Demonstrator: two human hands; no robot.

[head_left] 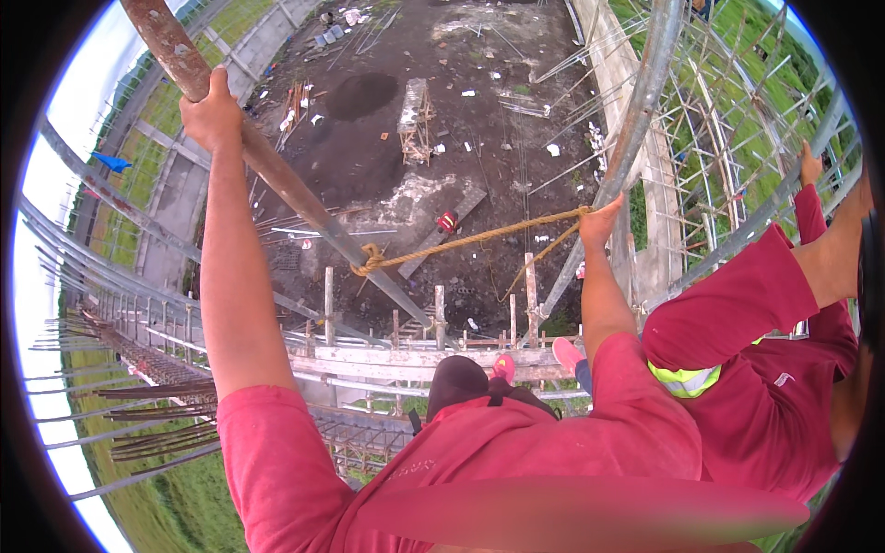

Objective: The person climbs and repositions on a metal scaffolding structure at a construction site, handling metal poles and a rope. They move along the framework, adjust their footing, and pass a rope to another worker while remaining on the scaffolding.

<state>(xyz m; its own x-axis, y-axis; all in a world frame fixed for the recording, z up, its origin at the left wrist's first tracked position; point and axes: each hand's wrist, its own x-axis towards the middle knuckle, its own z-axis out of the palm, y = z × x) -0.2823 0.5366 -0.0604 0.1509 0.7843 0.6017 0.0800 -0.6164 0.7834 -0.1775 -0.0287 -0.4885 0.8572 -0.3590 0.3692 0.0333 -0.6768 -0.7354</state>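
Observation:
With my left arm stretched up, my left hand (214,112) is wrapped round a rusty steel scaffold pipe (297,199) that slants down to the right. My right hand (601,223) is closed on a grey scaffold pipe (636,124), right beside the rope's end; some of its fingers are hidden. A yellow rope (475,238) is knotted round the rusty pipe and runs across to the grey one. A second strand hangs down from near my right hand. Below, my feet in pink shoes (502,369) are near a wooden plank (396,358).
At right, close by, a co-worker in a dark red shirt (793,387) holds a pipe (774,221) with a raised hand (811,164). Far below lies dark ground (369,166) with a trestle (415,129) and scattered debris. Rebar (157,405) sticks out at left.

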